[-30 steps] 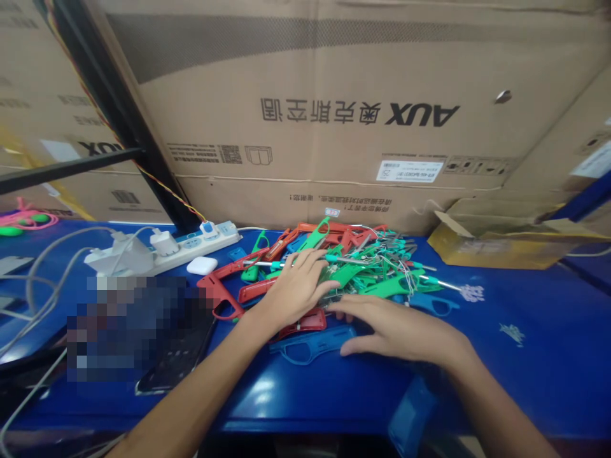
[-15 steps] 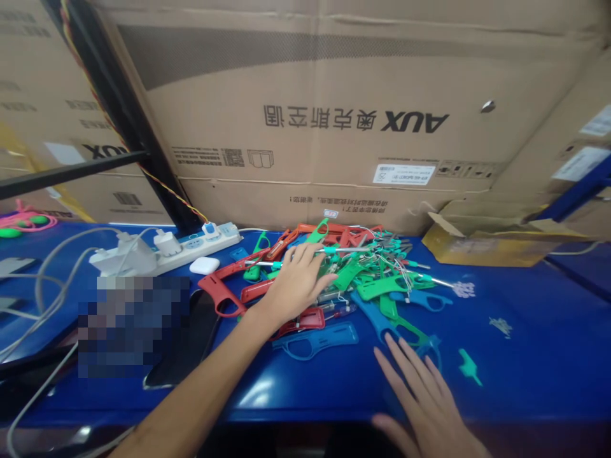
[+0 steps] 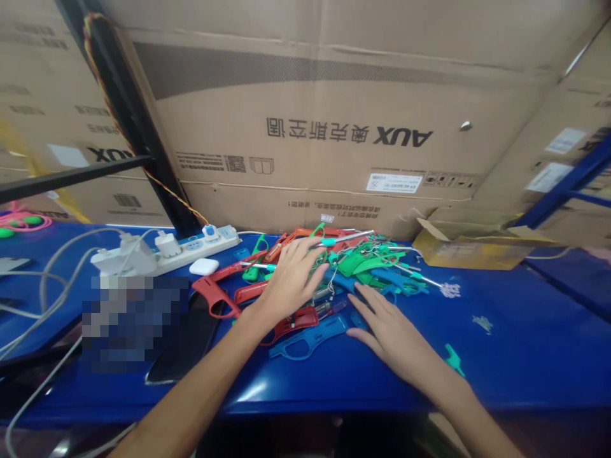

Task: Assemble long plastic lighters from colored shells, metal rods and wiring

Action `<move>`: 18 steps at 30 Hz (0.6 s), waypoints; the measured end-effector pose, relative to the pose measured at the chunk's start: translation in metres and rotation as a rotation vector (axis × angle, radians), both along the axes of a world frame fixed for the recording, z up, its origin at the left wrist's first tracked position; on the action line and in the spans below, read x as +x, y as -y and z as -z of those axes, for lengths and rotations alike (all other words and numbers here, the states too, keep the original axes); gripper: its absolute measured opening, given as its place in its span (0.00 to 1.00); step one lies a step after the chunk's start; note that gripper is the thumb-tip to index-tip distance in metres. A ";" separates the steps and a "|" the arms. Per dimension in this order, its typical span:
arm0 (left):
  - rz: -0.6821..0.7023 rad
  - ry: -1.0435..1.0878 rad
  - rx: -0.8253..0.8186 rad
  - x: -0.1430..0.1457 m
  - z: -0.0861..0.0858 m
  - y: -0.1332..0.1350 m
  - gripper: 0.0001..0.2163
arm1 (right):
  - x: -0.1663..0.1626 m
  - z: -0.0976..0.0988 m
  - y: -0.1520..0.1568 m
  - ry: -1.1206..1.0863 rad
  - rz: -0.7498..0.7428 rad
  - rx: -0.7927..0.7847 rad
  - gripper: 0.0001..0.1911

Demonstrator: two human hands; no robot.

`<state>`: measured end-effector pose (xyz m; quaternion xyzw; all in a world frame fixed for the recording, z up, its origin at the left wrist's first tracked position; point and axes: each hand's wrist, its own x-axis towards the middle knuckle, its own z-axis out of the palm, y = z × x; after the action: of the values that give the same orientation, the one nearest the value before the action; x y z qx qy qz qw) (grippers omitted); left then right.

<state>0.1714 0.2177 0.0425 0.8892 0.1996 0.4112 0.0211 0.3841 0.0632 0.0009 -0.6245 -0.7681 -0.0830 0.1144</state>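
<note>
A heap of red, green and blue plastic handle pieces (image 3: 367,264) mixed with thin metal pins lies on the blue table (image 3: 525,343) against the cardboard boxes. My left hand (image 3: 289,280) lies flat on the left side of the heap with its fingers spread, over red and green pieces. My right hand (image 3: 391,331) rests open on the table at the near edge of the heap, fingertips touching blue pieces. A blue handle piece (image 3: 310,337) and a red one (image 3: 296,321) lie between my two hands.
A white power strip (image 3: 191,251) with plugs and grey cables sits at the left, a white earbud case (image 3: 203,266) beside it. A dark phone (image 3: 184,340) lies near my left forearm. Large cardboard boxes (image 3: 334,140) wall the back. A small green piece (image 3: 453,360) lies apart.
My right hand left the heap, drew back to the table's near edge, and has now come forward to the heap's near side. The left hand stayed on the heap.
</note>
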 end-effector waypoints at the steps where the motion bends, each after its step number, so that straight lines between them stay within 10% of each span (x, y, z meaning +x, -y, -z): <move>1: 0.013 0.017 0.009 0.000 0.001 -0.001 0.12 | 0.002 0.001 -0.003 0.020 -0.011 0.049 0.32; 6: 0.144 0.221 0.023 0.001 0.002 -0.003 0.07 | 0.008 0.006 -0.012 0.053 -0.091 0.254 0.26; 18: 0.175 0.718 -0.759 -0.005 -0.017 0.032 0.14 | 0.004 0.003 -0.003 -0.290 -0.070 0.332 0.23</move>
<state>0.1669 0.1853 0.0596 0.6355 0.2397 0.5854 0.4426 0.3880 0.0666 -0.0022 -0.5753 -0.7407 -0.1137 0.3278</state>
